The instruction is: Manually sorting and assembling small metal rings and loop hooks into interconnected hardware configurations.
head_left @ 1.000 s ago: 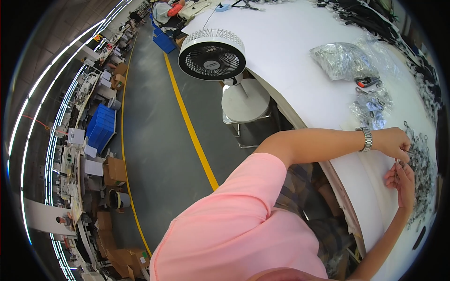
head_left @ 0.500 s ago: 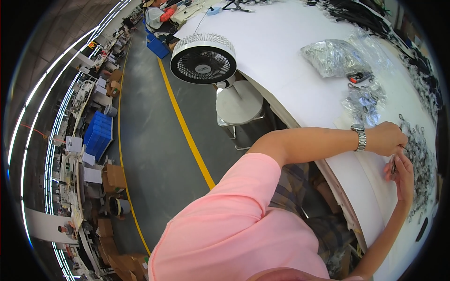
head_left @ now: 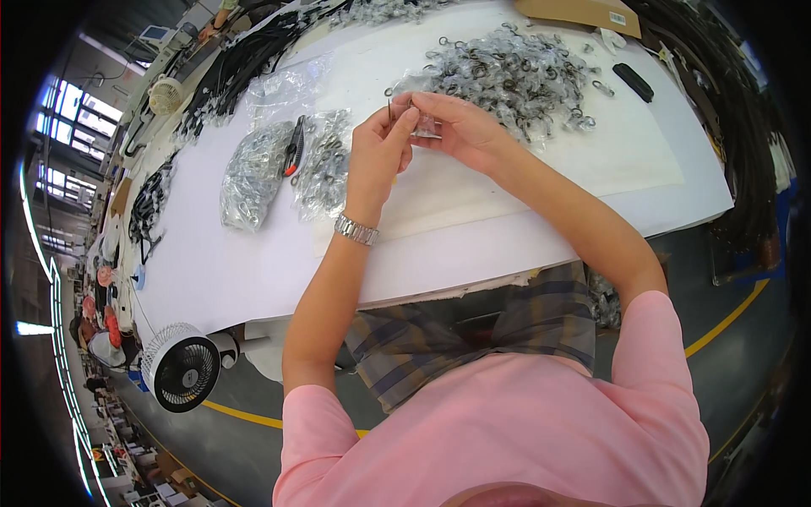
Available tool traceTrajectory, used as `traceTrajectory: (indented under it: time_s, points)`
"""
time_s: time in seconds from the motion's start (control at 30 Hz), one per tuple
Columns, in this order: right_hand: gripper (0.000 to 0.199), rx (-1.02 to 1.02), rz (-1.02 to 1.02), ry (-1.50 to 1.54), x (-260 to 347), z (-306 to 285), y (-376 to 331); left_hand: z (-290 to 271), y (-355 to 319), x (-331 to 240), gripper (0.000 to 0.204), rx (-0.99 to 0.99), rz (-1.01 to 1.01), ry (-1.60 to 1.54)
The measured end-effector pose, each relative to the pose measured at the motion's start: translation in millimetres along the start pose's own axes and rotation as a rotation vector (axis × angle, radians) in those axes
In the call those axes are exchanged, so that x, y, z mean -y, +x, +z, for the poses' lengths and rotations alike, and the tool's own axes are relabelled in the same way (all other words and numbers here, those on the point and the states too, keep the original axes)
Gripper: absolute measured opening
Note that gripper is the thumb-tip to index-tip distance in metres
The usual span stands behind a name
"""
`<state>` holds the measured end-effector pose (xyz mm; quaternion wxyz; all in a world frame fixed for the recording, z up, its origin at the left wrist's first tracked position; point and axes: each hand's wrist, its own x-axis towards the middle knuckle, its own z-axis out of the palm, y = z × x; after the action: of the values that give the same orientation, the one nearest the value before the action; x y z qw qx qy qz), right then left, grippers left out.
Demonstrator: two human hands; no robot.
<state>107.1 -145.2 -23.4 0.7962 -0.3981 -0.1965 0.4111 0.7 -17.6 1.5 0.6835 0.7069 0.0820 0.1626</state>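
Observation:
My left hand (head_left: 382,150), below a metal watch (head_left: 356,230), is closed in a pinch on a thin metal piece with a small ring (head_left: 389,93) at its top. My right hand (head_left: 465,131) meets it fingertip to fingertip, its fingers curled round a small clear plastic wrapper (head_left: 428,128). What lies inside that wrapper is hard to make out. Just beyond the right hand spreads a heap of small metal ring fittings (head_left: 515,76), many in clear wrappers. Left of my hands lies a flat batch of wrapped fittings (head_left: 323,160).
A bulging clear plastic bag (head_left: 253,173) lies on the white table (head_left: 194,245), with a black and red cutter (head_left: 294,148) beside it. Black straps (head_left: 245,63) are piled along the far left. A black oblong object (head_left: 634,82) sits at right, a fan (head_left: 184,372) at lower left.
The view has swung to the right, so the table and both hands now sit mid-picture. My hands remain together at the fingertips.

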Motion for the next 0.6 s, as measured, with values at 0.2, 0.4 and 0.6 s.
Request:
traceTrajectory:
  time_s: [0.2, 0.4, 0.6]
  points:
    - [0.038, 0.124, -0.003, -0.056, 6, -25, -3, 12, 4, 8, 0.020, 0.153, -0.038, -0.130]
    - [0.040, 0.019, -0.029, -0.023, 6, -4, -7, -2, 6, 9, 0.018, 0.221, -0.129, -0.176]
    - [0.040, 0.043, -0.068, -0.090, 10, -7, -9, -7, 0, 7, 0.018, 0.244, -0.128, -0.097]
